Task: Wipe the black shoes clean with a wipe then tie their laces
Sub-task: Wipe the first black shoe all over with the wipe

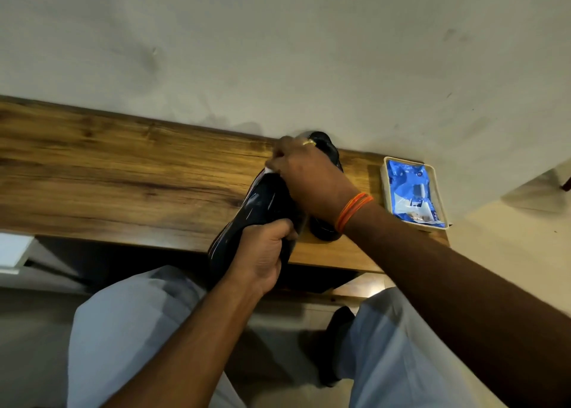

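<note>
Head view of a seated person working at a wooden counter (129,173) set against a pale wall (278,52). The left hand (262,253) is closing around the heel end of a black shoe (256,210), gripping it and holding it tilted, with the toe pointing toward 12 o'clock and the heel hanging past the counter's near edge. The right hand (309,179) is pressing down on the toe end of the same shoe with its fingers curled shut on a white wipe (269,164), of which only a small pale corner is showing at the hand's 9 o'clock side. An orange thread band (352,211) is circling the right wrist, and a ring (308,142) is showing on one finger. A second black shoe (327,188) is resting on the counter directly behind the right hand, largely hidden by it, its toe lying close to the wall; whether its laces are tied cannot be told. At 3 o'clock from the shoes, near the counter's right end, a blue wipe packet (411,191) is lying inside a shallow white tray (384,185). Pale trouser legs (129,330) are filling the lower part of the view.
</note>
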